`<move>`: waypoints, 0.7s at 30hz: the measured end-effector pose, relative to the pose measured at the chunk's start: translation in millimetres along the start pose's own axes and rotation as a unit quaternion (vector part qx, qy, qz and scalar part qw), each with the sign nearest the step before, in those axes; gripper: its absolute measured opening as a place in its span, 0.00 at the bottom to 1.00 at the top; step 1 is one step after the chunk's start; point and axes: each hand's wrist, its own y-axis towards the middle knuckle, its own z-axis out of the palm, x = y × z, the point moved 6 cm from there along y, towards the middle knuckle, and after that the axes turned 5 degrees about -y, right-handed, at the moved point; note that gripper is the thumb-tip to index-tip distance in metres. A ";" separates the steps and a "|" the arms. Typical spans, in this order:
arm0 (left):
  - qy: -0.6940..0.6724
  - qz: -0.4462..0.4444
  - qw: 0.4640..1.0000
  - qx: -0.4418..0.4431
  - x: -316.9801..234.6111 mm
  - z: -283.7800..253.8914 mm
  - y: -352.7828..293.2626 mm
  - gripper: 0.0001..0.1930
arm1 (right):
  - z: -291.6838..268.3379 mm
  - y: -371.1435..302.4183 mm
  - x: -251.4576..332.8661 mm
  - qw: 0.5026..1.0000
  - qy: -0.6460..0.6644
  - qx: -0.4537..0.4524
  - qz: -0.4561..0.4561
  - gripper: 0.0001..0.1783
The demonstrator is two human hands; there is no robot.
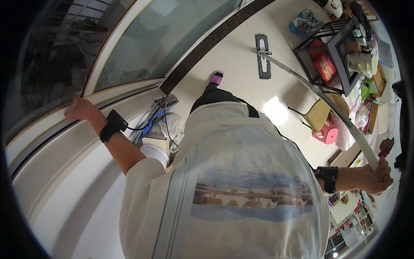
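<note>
Two grips in view. Your R grip point(378, 177), lower R of frame, was closed round the upper end of the mop point(317, 91); its flat gray head point(263, 60) lay on the pale floor point(241, 64), upper ctr. Your L grip point(79, 108), mid-L, was at the window frame point(97, 69), fingers part-curled; couldn't tell if it had hold. Pink stool point(326, 132) stood nr the woven chair point(317, 115), R side.

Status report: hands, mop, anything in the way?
Left hand at glass panel frame. Right hand gripping mop handle. Mop head on floor. Woven chair, pink stool near handle.
</note>
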 end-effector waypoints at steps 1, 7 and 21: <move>-0.025 -0.002 1.000 0.006 2.6 0.3 1.7 0.33 | -5.5 -0.2 0.4 0.999 -0.006 -0.039 -0.017 0.19; -0.136 -0.008 0.990 0.038 23.8 -3.3 6.6 0.29 | -16.4 3.8 -4.7 0.998 0.004 -0.062 -0.031 0.17; -0.770 -0.341 0.524 -0.128 95.5 30.7 -27.8 0.32 | -7.8 -5.9 7.2 0.993 -0.007 -0.113 -0.026 0.14</move>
